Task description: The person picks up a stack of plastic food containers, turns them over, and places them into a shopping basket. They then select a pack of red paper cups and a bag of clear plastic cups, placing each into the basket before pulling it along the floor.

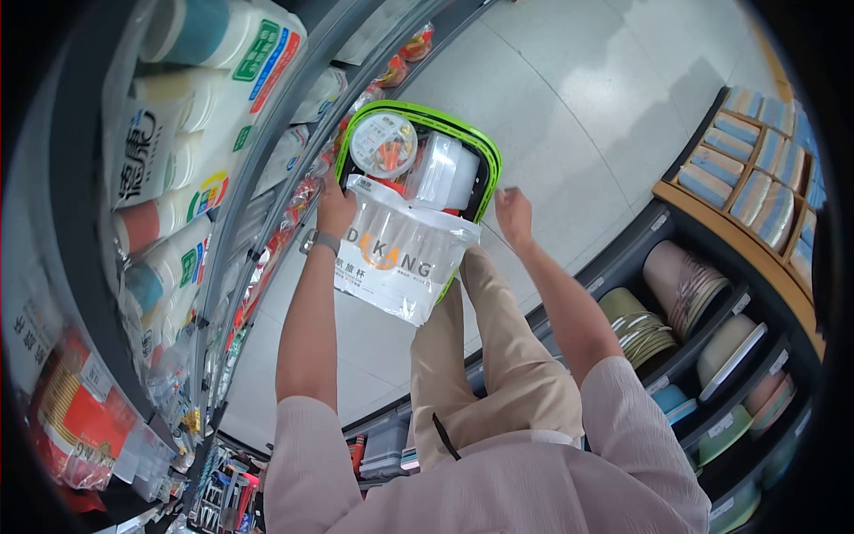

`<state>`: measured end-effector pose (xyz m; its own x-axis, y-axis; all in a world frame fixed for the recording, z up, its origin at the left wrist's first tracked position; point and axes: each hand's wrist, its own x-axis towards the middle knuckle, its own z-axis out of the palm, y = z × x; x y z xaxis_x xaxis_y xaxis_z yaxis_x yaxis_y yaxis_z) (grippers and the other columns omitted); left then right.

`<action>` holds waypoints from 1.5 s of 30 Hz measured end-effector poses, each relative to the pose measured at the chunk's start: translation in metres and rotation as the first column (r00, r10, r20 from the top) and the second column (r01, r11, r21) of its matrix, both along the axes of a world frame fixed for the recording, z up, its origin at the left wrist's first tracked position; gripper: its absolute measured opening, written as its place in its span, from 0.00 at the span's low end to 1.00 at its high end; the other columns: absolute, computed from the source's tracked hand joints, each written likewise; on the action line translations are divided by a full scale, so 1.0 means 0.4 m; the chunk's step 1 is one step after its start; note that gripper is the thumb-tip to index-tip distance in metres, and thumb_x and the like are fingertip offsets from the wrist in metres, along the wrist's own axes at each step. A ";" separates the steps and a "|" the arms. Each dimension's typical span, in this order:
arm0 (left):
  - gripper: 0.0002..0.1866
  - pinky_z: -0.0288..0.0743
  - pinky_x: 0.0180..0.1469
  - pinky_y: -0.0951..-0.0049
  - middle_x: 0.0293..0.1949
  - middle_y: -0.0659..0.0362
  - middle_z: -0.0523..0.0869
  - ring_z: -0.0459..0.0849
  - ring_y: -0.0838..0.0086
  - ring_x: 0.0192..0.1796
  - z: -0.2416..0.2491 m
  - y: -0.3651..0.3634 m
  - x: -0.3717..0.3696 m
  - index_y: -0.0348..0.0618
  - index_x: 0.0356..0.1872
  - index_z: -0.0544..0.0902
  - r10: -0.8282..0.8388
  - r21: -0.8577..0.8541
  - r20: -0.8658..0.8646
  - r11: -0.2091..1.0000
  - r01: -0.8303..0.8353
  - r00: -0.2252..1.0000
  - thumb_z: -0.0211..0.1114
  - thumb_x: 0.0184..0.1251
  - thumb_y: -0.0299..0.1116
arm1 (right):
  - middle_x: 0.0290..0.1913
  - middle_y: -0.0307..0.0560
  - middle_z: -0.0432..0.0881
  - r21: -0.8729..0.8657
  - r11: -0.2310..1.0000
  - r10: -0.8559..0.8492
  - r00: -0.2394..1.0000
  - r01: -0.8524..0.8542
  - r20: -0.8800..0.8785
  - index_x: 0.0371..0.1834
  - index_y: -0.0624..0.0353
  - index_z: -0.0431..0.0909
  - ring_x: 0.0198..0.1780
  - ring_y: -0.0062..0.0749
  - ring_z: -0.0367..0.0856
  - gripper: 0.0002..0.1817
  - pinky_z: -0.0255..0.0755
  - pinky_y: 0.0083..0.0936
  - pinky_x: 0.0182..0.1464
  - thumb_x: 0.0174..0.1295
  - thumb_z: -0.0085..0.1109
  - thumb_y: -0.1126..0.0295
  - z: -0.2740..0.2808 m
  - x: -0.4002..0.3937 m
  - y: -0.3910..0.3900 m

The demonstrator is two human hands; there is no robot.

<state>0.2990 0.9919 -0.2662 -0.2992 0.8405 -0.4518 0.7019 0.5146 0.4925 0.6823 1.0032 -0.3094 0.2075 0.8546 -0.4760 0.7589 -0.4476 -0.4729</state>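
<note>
A black basket with a bright green rim is in front of my body. A clear-and-white pack of plastic cups, printed "DEKANG", lies slanted over its near side. Inside the basket are a round lidded tub and a stack of translucent plastic containers. My left hand is closed at the pack's upper left corner, beside the basket rim; its fingertips are partly hidden. My right hand is curled just right of the rim, apart from the pack. Whatever its fingers may hold does not show.
Close on the left, a shelf holds bagged paper cups and a red pack. Lower right, shelves carry nested bins and basins. Blue-and-white folded packs fill a wooden divider above. Pale floor tiles stretch ahead.
</note>
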 end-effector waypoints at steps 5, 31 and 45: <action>0.42 0.63 0.76 0.56 0.72 0.34 0.70 0.70 0.44 0.74 -0.067 0.042 0.010 0.35 0.78 0.56 0.015 -0.180 0.034 0.984 -0.008 0.999 0.59 0.60 0.25 | 0.39 0.68 0.86 -0.181 0.953 0.258 0.964 -0.242 0.067 0.42 0.68 0.79 0.46 0.63 0.85 0.20 0.79 0.50 0.51 0.64 0.63 0.57 0.002 -0.053 0.157; 0.13 0.74 0.43 0.69 0.29 0.59 0.80 0.79 0.74 0.35 0.534 -0.104 -0.009 0.37 0.33 0.77 0.295 0.360 0.128 0.876 -0.322 0.947 0.76 0.61 0.30 | 0.23 0.59 0.76 0.046 0.988 0.148 0.861 -0.144 -0.486 0.33 0.66 0.80 0.24 0.39 0.75 0.10 0.69 0.38 0.29 0.60 0.65 0.69 0.595 -0.077 -0.119; 0.09 0.78 0.50 0.60 0.23 0.56 0.86 0.86 0.60 0.34 0.967 -0.453 0.022 0.46 0.20 0.84 -0.425 0.035 -0.189 0.898 0.439 0.885 0.66 0.60 0.31 | 0.32 0.65 0.85 -0.207 0.425 0.513 0.423 -0.881 -0.747 0.38 0.65 0.85 0.39 0.59 0.86 0.24 0.78 0.48 0.43 0.62 0.62 0.50 0.887 -0.171 -0.366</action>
<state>0.3076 0.8108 0.1208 0.0339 0.9332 -0.3577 0.9235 0.1076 0.3681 0.6137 0.8568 0.0454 -0.7661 0.1139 -0.6325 0.6154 -0.1540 -0.7731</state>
